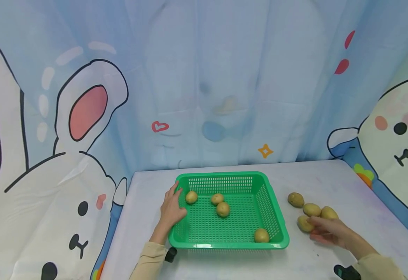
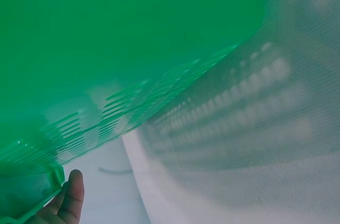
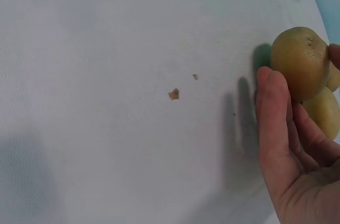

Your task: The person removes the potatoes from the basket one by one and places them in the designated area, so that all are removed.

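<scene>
Looks to me like things are sitting about halfway, going by the count: four potatoes (image 1: 223, 209) are already resting inside the green plastic basket (image 1: 221, 245), and four are lying outside it on the surface (image 1: 316, 175), off to the right. That outside count is including the potato (image 3: 300, 63) the right hand (image 1: 330, 231) is gripping between thumb and fingers (can't really tell if it's leaving the surface or just touching down on it). The other three outside are bunching up right beside it. As for the left hand (image 1: 171, 210), it's resting at the basket's left rim with its fingers loosely spread, not curling tight round anything.

Texture-wise, the basket is showing slotted walls, a perforated floor, rounded corners and a glossy rim that's catching the light. The potatoes are looking smooth and firm, yellowish-brown, some near round and others more oval; the gripped one is showing a rough little scuff. The surface is looking white and finely grained, with small brown flakes (image 3: 174, 94) lying on it.
</scene>
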`<state>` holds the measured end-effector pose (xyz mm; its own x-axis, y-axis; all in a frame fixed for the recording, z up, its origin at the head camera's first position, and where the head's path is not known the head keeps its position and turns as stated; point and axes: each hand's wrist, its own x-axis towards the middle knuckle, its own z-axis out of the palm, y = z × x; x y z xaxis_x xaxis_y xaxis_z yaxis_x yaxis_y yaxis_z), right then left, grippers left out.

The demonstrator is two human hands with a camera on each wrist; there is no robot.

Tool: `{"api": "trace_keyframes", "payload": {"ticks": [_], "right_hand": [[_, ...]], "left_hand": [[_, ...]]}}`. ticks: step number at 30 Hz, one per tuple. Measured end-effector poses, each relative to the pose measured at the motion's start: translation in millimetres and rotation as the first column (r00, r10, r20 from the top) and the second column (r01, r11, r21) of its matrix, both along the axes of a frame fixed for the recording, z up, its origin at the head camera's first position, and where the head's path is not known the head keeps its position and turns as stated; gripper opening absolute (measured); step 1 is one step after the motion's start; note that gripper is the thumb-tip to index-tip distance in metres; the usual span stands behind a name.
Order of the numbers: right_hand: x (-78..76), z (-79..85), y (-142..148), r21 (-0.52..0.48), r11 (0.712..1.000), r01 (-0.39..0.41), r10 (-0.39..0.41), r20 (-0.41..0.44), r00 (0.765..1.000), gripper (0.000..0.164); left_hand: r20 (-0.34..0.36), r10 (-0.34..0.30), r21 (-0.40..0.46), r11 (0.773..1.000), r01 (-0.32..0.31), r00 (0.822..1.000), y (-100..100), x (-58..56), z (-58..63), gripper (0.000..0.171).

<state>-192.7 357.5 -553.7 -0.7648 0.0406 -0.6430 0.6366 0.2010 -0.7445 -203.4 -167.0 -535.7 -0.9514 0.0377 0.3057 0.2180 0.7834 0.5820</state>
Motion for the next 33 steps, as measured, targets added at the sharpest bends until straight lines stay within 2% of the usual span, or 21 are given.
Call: {"api": "trace_keyframes", "payload": {"ticks": [6, 9, 12, 16, 21, 28, 33], "right_hand": [[-0.4, -5.1, 1, 0.027, 0.999, -0.032, 0.032, -0.001, 0.999, 0.047], [-1.0, -4.5, 1, 0.081, 0.994, -0.068, 0.068, 0.002, 0.998, 0.047], [-2.4, -0.7, 0, 0.172, 0.976, -0.134, 0.137, -0.003, 0.991, 0.05], [-5.5, 12.9, -1, 0.265, 0.941, -0.211, 0.232, -0.052, 0.971, 0.055], [-15.9, 37.0, -5, 0.298, 0.922, -0.249, 0.297, -0.128, 0.946, 0.058], [-30.8, 72.4, -26, 0.247, 0.91, -0.332, 0.383, -0.2, 0.902, 0.067], [-40.8, 84.6, -49, 0.226, 0.907, -0.356, 0.402, -0.212, 0.891, 0.068]], "left_hand": [[-0.003, -0.005, 0.009, 1.0, 0.005, 1.0, 0, 0.1, 0.7, 0.074], [0.0, -0.005, 0.013, 1.0, 0.005, 1.0, 0, 0.1, 0.7, 0.074], [-0.002, -0.002, 0.007, 1.0, 0.002, 1.0, 0, -0.4, -0.3, 0.074], [0.003, 0.001, 0.004, 1.0, -0.001, 1.0, 0, -1.2, -1.2, 0.074], [0.001, 0.004, 0.005, 1.0, -0.004, 1.0, -1, -0.6, -0.8, 0.075], [0.006, 0.004, 0.008, 1.0, -0.004, 1.0, 0, -0.3, 1.2, 0.075], [0.012, 0.001, 0.01, 1.0, -0.001, 1.0, 0, 0.5, 1.8, 0.075]]}}
